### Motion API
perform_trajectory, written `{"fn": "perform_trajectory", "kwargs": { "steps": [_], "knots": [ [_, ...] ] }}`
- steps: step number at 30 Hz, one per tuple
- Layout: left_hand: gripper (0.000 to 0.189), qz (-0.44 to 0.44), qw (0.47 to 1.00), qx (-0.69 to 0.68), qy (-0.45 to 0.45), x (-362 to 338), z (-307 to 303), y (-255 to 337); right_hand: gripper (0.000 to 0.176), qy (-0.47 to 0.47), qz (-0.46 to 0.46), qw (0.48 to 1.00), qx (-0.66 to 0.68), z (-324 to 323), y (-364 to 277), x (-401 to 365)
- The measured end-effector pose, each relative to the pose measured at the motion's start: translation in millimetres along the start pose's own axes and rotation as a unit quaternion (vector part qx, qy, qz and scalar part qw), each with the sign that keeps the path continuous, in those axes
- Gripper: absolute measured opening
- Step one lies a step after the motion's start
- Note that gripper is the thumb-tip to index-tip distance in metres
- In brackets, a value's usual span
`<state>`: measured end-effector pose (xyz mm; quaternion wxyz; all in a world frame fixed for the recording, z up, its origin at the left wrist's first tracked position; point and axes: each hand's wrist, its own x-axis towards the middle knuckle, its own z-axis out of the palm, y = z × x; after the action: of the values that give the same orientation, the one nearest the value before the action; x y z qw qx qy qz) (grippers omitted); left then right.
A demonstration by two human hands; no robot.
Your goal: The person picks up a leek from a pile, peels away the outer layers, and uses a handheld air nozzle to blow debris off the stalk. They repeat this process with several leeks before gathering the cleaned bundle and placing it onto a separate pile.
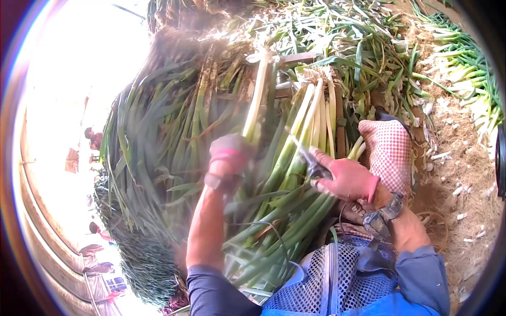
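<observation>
My left hand (229,152), in a pink and grey glove, is closed around a long green onion (256,97) whose white stalk points up and away, roots at the far end. The hand is slightly blurred. In my pink-gloved right hand (348,178) is a small knife with a dark handle (317,167), its thin blade (297,141) pointing up and left toward the stalks. Several peeled white-stalked green onions (308,113) lie just beyond the blade. Their green leaves (279,210) run back below both hands, toward my lap.
A large heap of unpeeled green onions (158,142) fills the left. Stripped leaves (337,31) are piled at the back. Bundled green onions (469,68) lie at upper right, beside ground littered with roots and scraps (464,158). Red-checked cloth (390,152) covers my knee.
</observation>
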<state>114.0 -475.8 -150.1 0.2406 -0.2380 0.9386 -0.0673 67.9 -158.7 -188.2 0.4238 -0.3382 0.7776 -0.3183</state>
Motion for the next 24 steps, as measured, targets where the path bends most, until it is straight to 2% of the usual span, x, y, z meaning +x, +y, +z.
{"fn": "perform_trajectory", "kwargs": {
  "steps": [2, 4, 5, 6, 8, 9, 10, 11, 12, 14, 15, 16, 17, 18, 19, 20, 21, 22, 23, 24],
  "knots": [
    [0.046, 0.022, 1.0, -0.004, -0.013, -8, -15, -2, 0.09, 0.023, -0.023, 0.999, 0.023, 10, 20, 4],
    [0.046, 0.107, 0.992, 0.003, -0.065, -16, -27, -3, 0.09, 0.087, -0.21, 0.973, 0.043, 17, 31, 6],
    [0.046, 0.153, 0.987, 0.029, -0.048, -19, -23, -1, 0.09, 0.019, -0.138, 0.986, 0.093, 2, 11, -4],
    [0.046, 0.197, 0.978, 0.054, -0.03, -22, -15, 6, 0.09, 0.016, -0.138, 0.986, 0.09, 0, 7, 0],
    [0.053, 0.072, 0.979, -0.15, -0.114, -2, 18, 26, 0.089, 0.019, -0.083, 0.954, 0.286, -2, 1, 7],
    [0.058, 0.051, 0.98, -0.145, -0.127, 4, 36, 39, 0.089, 0.017, -0.084, 0.955, 0.285, -3, -2, 12],
    [0.062, 0.031, 0.98, -0.14, -0.14, 11, 51, 47, 0.088, 0.02, -0.098, 0.976, 0.196, -3, -3, 18],
    [0.072, 0.047, 0.966, -0.201, -0.153, 4, 60, 46, 0.087, 0.022, -0.109, 0.988, 0.107, -2, -4, 24],
    [0.067, 0.039, 0.959, -0.233, -0.155, 3, 65, 46, 0.086, 0.023, -0.12, 0.992, 0.018, -2, -6, 29],
    [0.056, 0.065, 0.928, -0.359, -0.076, -6, 73, 32, 0.086, 0.005, -0.097, 0.995, 0.017, -2, -15, 39],
    [0.056, 0.063, 0.927, -0.361, -0.077, -8, 78, 25, 0.085, -0.014, -0.075, 0.997, 0.016, -1, -21, 45],
    [0.048, 0.025, 0.889, -0.457, -0.03, -7, 85, 18, 0.084, -0.031, -0.052, 0.998, 0.015, -2, -28, 51],
    [0.04, -0.014, 0.838, -0.546, 0.018, -3, 95, 10, 0.085, 0.011, -0.038, 0.999, -0.011, -2, -36, 68],
    [0.029, -0.029, 0.879, -0.456, 0.134, 6, 108, 1, 0.085, 0.011, -0.037, 0.999, -0.011, 4, -35, 76],
    [0.027, -0.026, 0.906, -0.362, 0.218, 11, 109, -6, 0.085, 0.004, -0.065, 0.998, -0.026, 9, -37, 81],
    [0.025, -0.024, 0.917, -0.262, 0.299, 16, 109, -14, 0.086, -0.004, -0.093, 0.995, -0.042, 13, -40, 86],
    [0.025, -0.026, 0.917, -0.263, 0.298, 19, 109, -22, 0.087, -0.021, -0.083, 0.995, -0.047, 14, -43, 89],
    [0.028, -0.05, 0.937, -0.185, 0.293, 18, 98, -27, 0.087, -0.024, -0.082, 0.995, -0.047, 11, -50, 89],
    [0.031, -0.072, 0.95, -0.105, 0.285, 19, 93, -33, 0.087, -0.031, -0.045, 0.998, -0.031, 5, -57, 89],
    [0.031, -0.073, 0.95, -0.106, 0.284, 23, 94, -42, 0.088, -0.038, -0.007, 0.999, -0.015, 3, -60, 90]
  ]
}}
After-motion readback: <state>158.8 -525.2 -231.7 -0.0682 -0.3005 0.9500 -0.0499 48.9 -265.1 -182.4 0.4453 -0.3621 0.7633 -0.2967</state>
